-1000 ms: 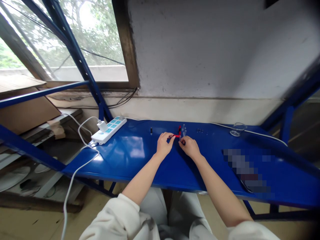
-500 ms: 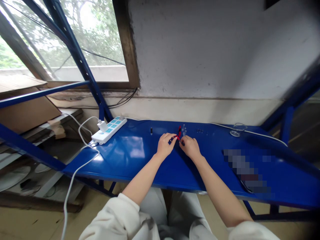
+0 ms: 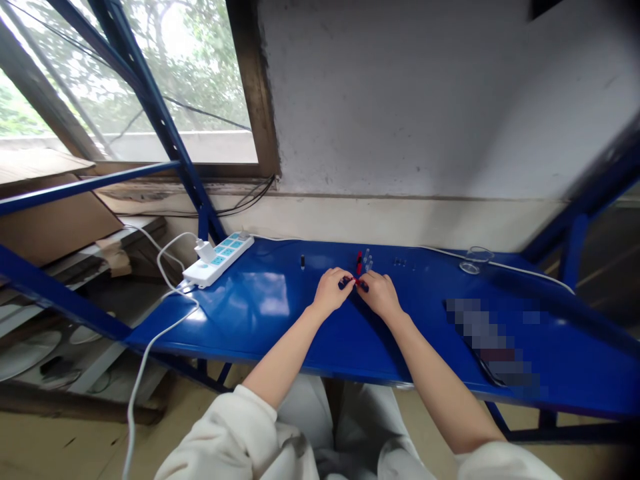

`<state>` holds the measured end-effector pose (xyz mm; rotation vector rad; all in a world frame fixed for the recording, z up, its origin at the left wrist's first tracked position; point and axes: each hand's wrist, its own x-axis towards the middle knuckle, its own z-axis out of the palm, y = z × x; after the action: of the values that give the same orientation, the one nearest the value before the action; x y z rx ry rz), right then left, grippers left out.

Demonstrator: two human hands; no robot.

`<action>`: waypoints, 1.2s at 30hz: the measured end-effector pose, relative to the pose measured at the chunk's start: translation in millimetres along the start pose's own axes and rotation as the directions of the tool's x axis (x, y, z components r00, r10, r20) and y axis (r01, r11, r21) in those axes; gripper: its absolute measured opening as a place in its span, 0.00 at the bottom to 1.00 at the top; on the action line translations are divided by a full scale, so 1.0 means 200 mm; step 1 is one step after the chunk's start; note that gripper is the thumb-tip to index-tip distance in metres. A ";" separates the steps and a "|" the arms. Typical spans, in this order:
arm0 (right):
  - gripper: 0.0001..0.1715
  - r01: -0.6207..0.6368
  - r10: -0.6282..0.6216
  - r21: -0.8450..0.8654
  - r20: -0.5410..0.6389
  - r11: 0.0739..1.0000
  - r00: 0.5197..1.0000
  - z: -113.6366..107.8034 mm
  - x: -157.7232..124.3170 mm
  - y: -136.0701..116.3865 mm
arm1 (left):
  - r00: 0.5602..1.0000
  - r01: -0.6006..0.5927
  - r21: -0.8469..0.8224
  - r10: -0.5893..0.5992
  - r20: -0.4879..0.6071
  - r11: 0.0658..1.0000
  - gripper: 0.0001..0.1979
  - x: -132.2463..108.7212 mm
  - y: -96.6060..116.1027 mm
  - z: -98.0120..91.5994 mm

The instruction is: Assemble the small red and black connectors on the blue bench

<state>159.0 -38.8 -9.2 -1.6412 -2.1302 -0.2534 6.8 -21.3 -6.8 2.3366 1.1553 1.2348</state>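
Observation:
My left hand (image 3: 332, 291) and my right hand (image 3: 380, 293) meet fingertip to fingertip over the middle of the blue table (image 3: 250, 327). Pinched between them is a small red piece (image 3: 356, 282), too small to make out its kind; the fingers cover most of it. Just beyond lie a red-and-black piece (image 3: 359, 260) and several clear plastic tubes (image 3: 369, 261). Off to the left a small black piece with a pale end (image 3: 303, 261) stands or lies by itself; I cannot tell which.
A white power strip (image 3: 220, 259) with a plug and cable sits at the table's left end. Tiny clear parts (image 3: 400, 262) lie right of the tubes. A clear round container (image 3: 473, 261) is at the back right, a blurred-out dark flat object (image 3: 493, 350) nearer.
The red piece between my fingers has turned from slanting to nearly level and sits slightly lower. My fingertips have come closer together. Nothing else on the table has moved.

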 end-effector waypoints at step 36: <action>0.12 -0.064 0.058 0.258 0.032 0.964 0.998 0.01 -0.01 -0.01 | 0.898 -0.020 0.590 -0.245 0.366 0.807 0.02 0.41 -0.38 -0.42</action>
<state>157.8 -40.3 -12.0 -1.5592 -2.0275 0.0629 -71.7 78.3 50.6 2.6957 1.6405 0.2830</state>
